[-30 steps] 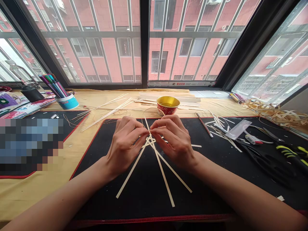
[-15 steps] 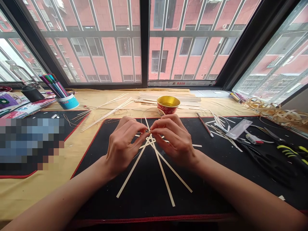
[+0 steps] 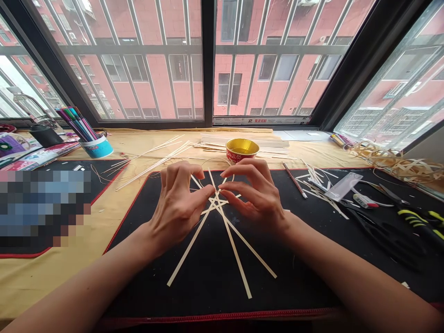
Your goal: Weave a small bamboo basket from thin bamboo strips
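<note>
Several thin pale strips (image 3: 231, 242) cross each other in a star shape over a black mat (image 3: 312, 240). My left hand (image 3: 178, 203) pinches the crossing from the left with thumb and forefinger, its other fingers raised. My right hand (image 3: 255, 194) pinches the same crossing from the right, fingers curved above it. The two thumbs almost meet at the crossing. A thin wire loop (image 3: 212, 161) rises behind the fingers.
A red and gold bowl (image 3: 242, 151) stands just behind my hands. More strips (image 3: 156, 159) lie at the back left, a cup of coloured pens (image 3: 93, 138) further left. Cutters and pliers (image 3: 409, 222) lie on the right, curled strips (image 3: 391, 159) near the window.
Both hands have loosened and lifted their outer fingers, spreading them more above the crossing. The strips have barely moved.
</note>
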Action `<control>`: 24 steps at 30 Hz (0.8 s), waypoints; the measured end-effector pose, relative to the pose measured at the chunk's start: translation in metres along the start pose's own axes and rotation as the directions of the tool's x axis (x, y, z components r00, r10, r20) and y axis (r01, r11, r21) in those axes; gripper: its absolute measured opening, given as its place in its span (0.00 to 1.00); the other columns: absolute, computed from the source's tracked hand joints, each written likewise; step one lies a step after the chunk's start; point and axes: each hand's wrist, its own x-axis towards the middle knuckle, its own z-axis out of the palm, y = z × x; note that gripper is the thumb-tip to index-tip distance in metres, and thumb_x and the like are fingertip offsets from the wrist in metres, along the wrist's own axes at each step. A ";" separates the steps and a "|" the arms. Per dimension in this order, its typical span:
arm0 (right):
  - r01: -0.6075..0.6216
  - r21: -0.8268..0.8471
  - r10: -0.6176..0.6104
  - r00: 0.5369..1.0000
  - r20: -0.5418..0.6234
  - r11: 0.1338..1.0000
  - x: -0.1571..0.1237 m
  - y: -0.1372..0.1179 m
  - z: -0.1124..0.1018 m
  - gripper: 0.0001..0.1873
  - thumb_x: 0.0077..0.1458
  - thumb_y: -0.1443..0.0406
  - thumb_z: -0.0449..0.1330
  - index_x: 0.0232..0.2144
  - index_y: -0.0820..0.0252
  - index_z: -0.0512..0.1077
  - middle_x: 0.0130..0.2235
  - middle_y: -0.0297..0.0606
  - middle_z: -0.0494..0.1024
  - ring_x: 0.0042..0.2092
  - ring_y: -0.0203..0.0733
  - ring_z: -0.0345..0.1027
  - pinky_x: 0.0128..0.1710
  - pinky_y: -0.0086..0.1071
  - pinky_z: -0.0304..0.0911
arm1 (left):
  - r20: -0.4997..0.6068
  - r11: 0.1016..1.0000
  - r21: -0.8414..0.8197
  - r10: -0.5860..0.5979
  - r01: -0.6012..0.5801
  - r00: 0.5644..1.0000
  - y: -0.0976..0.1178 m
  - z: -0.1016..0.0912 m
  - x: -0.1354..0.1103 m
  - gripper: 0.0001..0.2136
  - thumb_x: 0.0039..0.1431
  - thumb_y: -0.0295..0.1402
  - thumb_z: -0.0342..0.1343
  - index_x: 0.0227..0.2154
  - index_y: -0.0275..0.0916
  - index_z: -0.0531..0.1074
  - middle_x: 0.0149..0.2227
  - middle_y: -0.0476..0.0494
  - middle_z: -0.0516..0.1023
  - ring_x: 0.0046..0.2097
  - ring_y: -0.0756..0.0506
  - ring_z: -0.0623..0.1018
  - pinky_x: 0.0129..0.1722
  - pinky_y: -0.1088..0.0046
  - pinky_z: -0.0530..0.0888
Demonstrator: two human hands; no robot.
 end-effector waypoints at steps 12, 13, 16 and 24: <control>-0.345 -0.004 0.328 0.888 0.321 0.939 -0.013 -0.024 0.003 0.03 0.55 0.71 0.59 0.31 0.61 0.72 0.35 0.40 0.63 0.38 0.41 0.58 0.36 0.36 0.65 | 0.253 0.990 -0.136 -0.010 0.046 0.967 0.007 0.000 -0.010 0.09 0.58 0.21 0.52 0.30 0.38 0.75 0.33 0.43 0.69 0.40 0.43 0.65 0.38 0.65 0.60; -0.401 0.024 0.368 0.861 0.352 0.916 -0.016 -0.025 0.004 0.03 0.55 0.71 0.58 0.31 0.60 0.71 0.34 0.39 0.62 0.37 0.40 0.58 0.35 0.34 0.65 | 0.275 0.982 -0.174 -0.018 0.068 0.961 0.007 0.001 -0.012 0.09 0.58 0.21 0.52 0.31 0.38 0.75 0.32 0.44 0.70 0.39 0.43 0.66 0.37 0.65 0.60; -0.542 0.101 0.456 0.782 0.425 0.835 -0.025 -0.024 0.008 0.04 0.55 0.72 0.58 0.32 0.59 0.70 0.34 0.36 0.60 0.34 0.35 0.59 0.32 0.30 0.63 | 0.312 0.956 -0.243 -0.084 0.165 0.946 0.005 0.005 -0.018 0.09 0.60 0.22 0.52 0.36 0.40 0.75 0.32 0.46 0.73 0.38 0.45 0.67 0.39 0.64 0.60; -0.642 0.179 0.486 0.707 0.513 0.745 -0.031 -0.025 0.014 0.08 0.56 0.75 0.54 0.34 0.59 0.68 0.35 0.35 0.57 0.31 0.31 0.56 0.27 0.24 0.60 | 0.400 0.902 -0.293 -0.185 0.317 0.898 0.004 0.012 -0.030 0.10 0.60 0.20 0.50 0.37 0.38 0.74 0.36 0.45 0.74 0.38 0.46 0.69 0.38 0.67 0.61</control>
